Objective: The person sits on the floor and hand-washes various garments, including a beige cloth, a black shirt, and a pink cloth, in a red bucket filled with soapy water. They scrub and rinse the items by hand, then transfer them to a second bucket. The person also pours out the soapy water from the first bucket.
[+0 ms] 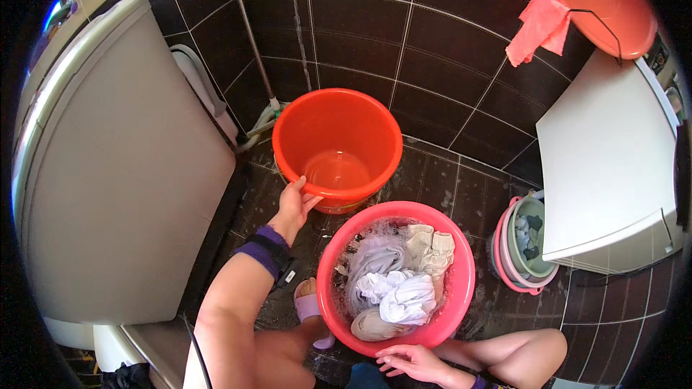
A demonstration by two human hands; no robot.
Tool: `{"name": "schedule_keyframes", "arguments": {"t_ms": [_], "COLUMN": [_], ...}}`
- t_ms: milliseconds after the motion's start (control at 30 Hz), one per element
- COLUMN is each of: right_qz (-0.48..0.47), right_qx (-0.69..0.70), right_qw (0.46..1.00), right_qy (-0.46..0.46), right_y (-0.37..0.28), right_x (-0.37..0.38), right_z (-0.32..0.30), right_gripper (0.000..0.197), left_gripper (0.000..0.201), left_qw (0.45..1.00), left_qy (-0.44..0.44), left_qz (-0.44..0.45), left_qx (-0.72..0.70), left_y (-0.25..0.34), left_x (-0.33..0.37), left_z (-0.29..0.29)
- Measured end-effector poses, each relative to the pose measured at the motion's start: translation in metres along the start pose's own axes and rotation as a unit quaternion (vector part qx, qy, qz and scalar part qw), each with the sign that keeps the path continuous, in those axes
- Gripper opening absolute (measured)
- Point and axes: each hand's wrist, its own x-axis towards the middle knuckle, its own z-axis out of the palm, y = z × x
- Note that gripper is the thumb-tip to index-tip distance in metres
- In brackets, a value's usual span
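My left hand (293,207) reaches forward to the orange bucket (382,112). Its thumb is over the near rim and its fingers press the outside wall; a little clear water shows at the bottom. Nearer to me sits a pink basin (467,274) of sudsy water. White cloths (407,299), a greyish wet cloth (371,263) and a cream ribbed garment (430,248) lie heaped in it. Just below the basin's near rim, my right hand (414,361) holds nothing, its fingers stretched and slightly apart. I cannot tell whether it touches the rim.
A large grey-white appliance (122,166) fills the left side. A white cabinet (605,166) stands at the right, with stacked small basins (513,245) holding dark items beside it. A pink cloth (540,25) hangs by an orange basin (602,0). The dark tiled floor (425,173) looks wet.
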Motion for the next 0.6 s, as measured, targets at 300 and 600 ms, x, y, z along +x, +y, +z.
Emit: {"name": "schedule_keyframes", "arguments": {"t_ms": [300, 600], "right_qz": [-0.031, -0.056], "right_qx": [0.039, 0.007], "right_qw": [0.999, 0.998], "right_qy": [-0.02, -0.013], "right_y": [-0.028, -0.022], "right_x": [0.013, 0.03], "right_z": [-0.007, -0.016], "right_gripper": [0.026, 0.027], "left_gripper": [0.039, 0.032], "left_qw": [0.995, 0.994], "left_qy": [-0.029, -0.045], "left_qz": [0.007, 0.001], "left_qx": [-0.096, -0.1], "left_y": [-0.03, -0.04], "left_x": [0.073, 0.08], "left_z": [0.021, 0.045]}}
